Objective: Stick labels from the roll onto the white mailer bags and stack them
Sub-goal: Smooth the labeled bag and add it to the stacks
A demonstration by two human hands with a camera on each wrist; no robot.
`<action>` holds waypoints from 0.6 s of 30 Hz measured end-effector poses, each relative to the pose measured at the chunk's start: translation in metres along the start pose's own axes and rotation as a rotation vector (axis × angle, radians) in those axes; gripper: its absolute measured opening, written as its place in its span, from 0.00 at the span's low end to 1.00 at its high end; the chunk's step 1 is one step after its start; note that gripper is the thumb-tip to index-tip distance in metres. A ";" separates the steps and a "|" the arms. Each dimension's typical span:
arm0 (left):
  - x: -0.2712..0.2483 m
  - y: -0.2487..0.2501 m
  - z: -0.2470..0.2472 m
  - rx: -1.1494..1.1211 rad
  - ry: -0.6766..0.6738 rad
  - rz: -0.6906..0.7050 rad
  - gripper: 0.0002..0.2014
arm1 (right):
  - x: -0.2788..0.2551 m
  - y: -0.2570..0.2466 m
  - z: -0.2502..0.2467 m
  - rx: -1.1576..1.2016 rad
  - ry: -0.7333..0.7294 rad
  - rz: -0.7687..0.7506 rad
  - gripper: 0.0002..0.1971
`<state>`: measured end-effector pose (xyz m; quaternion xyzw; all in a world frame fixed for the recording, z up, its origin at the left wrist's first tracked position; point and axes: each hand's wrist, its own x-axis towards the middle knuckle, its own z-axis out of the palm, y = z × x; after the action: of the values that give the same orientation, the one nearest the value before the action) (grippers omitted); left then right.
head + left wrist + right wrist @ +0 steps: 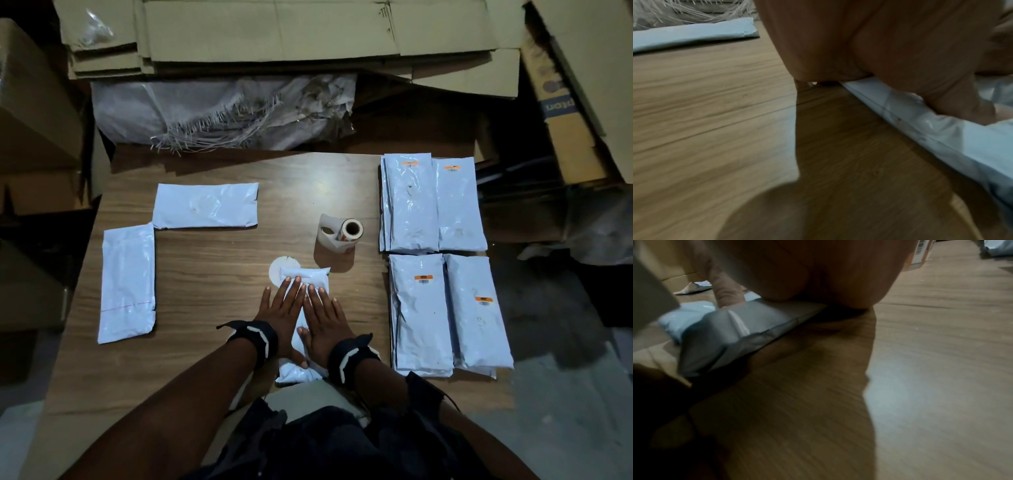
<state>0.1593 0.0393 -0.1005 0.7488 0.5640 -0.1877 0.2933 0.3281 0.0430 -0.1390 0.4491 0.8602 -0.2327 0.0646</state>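
Both hands lie flat, fingers straight and spread, pressing one white mailer bag (308,291) against the wooden table (212,274) at about 6 o'clock, close to the person's body. The left hand (282,317) covers the bag's left half and the right hand (325,323) its right half, thumbs nearly meeting over the middle. From the left wrist view the palm (869,48) bears down on the bag's edge (941,133); the right wrist view shows the same from the other side, the bag (731,334) puffed and creased beside the palm (818,272).

No label shows on this bag, though the hands hide much of its face, so I cannot tell whether one is already under them. My reading is that the bag is being smoothed flat, either to take a label or to seat one.

The label roll (344,234) stands just past the bag at 12 o'clock, a loose tail of backing paper (328,233) curling off it. At 3 o'clock lie four piles of labelled bags (445,267), orange stickers showing. At 9 and 10 o'clock lie two unlabelled bags (128,284), touching at a corner.

If the bag is bare, the next move calls for one hand to free itself, reach to the roll and peel a sticker while the other pins the bag; otherwise the bag goes to a pile at 3 o'clock.
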 end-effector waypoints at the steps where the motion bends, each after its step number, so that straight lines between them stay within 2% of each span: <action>1: 0.000 0.000 0.000 -0.004 0.006 0.001 0.74 | 0.000 0.000 0.000 -0.004 -0.014 0.004 0.35; 10: -0.004 0.007 -0.007 0.024 -0.026 -0.027 0.75 | 0.003 -0.001 -0.001 -0.012 -0.057 0.022 0.35; 12: -0.005 0.011 -0.009 0.035 -0.030 -0.048 0.75 | 0.003 -0.002 -0.002 -0.003 -0.060 0.025 0.37; 15: -0.003 0.019 -0.011 0.017 -0.030 -0.082 0.77 | 0.005 0.001 -0.016 0.046 -0.147 -0.015 0.42; 16: -0.003 0.019 -0.011 0.017 -0.021 -0.083 0.78 | 0.006 0.004 -0.020 0.084 -0.136 -0.035 0.41; 18: -0.003 0.019 -0.012 0.037 0.027 -0.046 0.79 | 0.002 0.014 -0.031 0.228 -0.021 -0.089 0.37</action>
<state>0.1757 0.0412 -0.0856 0.7433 0.5816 -0.1947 0.2672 0.3411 0.0657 -0.1167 0.4125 0.8464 -0.3366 0.0118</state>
